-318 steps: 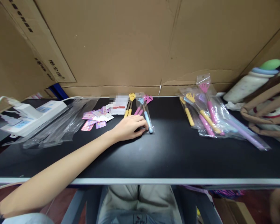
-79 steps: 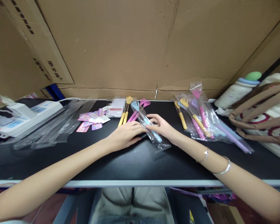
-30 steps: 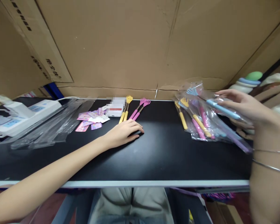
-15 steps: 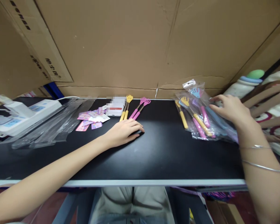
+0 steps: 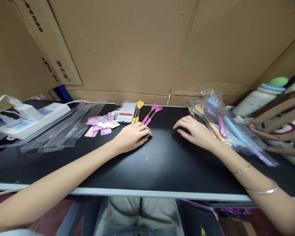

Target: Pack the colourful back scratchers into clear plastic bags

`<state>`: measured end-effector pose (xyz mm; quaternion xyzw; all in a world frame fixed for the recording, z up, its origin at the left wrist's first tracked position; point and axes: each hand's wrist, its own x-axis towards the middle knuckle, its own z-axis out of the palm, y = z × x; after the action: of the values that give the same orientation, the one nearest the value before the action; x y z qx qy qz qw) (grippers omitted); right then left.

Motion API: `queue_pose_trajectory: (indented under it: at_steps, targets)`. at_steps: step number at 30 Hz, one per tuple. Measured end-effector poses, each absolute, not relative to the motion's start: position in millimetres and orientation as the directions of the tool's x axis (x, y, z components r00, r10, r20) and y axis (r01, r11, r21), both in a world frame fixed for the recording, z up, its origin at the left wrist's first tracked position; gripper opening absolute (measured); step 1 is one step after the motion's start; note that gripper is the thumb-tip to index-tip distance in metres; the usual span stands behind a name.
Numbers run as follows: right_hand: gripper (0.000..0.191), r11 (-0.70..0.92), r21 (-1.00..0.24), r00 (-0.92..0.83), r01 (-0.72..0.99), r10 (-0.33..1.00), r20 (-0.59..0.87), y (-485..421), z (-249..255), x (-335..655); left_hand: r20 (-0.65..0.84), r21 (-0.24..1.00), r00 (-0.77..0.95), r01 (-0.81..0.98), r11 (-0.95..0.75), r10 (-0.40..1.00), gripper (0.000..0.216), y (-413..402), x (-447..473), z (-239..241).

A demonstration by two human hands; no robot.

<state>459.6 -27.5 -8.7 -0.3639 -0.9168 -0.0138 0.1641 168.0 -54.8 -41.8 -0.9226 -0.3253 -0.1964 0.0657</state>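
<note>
My left hand [image 5: 134, 137] rests on the black table, fingers loosely bent and apart, with nothing visible in it. Just beyond it lie yellow back scratchers [image 5: 138, 108] and pink back scratchers [image 5: 156, 110], their handle ends partly hidden by the hand. My right hand [image 5: 194, 131] hovers over or touches the table farther right, fingers slightly curved and holding nothing. Behind and beside that hand is a pile of back scratchers in clear plastic bags [image 5: 222, 126], with yellow, blue, pink and purple ones showing. My right hand and forearm cover part of the pile.
Small printed cards [image 5: 99, 125] lie left of a white phone-like item [image 5: 125, 113]. Flat clear plastic sleeves [image 5: 66, 131] sit beside a white power strip [image 5: 36, 119]. At the right stand a white bottle [image 5: 259, 98] and a bag with brown straps [image 5: 280, 126]. Cardboard [image 5: 137, 49] walls the back.
My right hand has moved left, away from the bagged back scratchers, to the table's middle. More of the blue and purple bagged ones shows. The left hand has stayed in place.
</note>
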Motion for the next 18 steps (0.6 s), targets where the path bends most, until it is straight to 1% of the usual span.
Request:
queue_pose_trajectory:
  at_steps: [4, 10, 14, 16, 18]
  targets:
    - [0.021, 0.763, -0.142, -0.732, 0.631, 0.645, 0.220, -34, -17, 449, 0.404, 0.021, 0.730, 0.595, -0.803, 0.552, 0.023, -55, 168, -42]
    - [0.021, 0.750, -0.199, -0.724, 0.630, 0.661, 0.197, -29, -18, 458, 0.361, 0.026, 0.768, 0.559, -0.829, 0.529, 0.022, -56, 167, -39]
    - [0.021, 0.739, -0.211, -0.715, 0.639, 0.673, 0.192, -32, -16, 458, 0.329, 0.029, 0.809, 0.508, -0.861, 0.488, 0.021, -79, 175, -13]
    - [0.021, 0.734, -0.218, -0.711, 0.643, 0.678, 0.183, -33, -15, 458, 0.392, 0.100, 0.799, 0.455, -0.885, 0.455, 0.022, -103, 176, 8]
    - [0.020, 0.734, -0.222, -0.715, 0.642, 0.677, 0.175, -33, -15, 458, 0.471, 0.236, 0.759, 0.381, -0.894, 0.449, 0.025, -132, 171, 25]
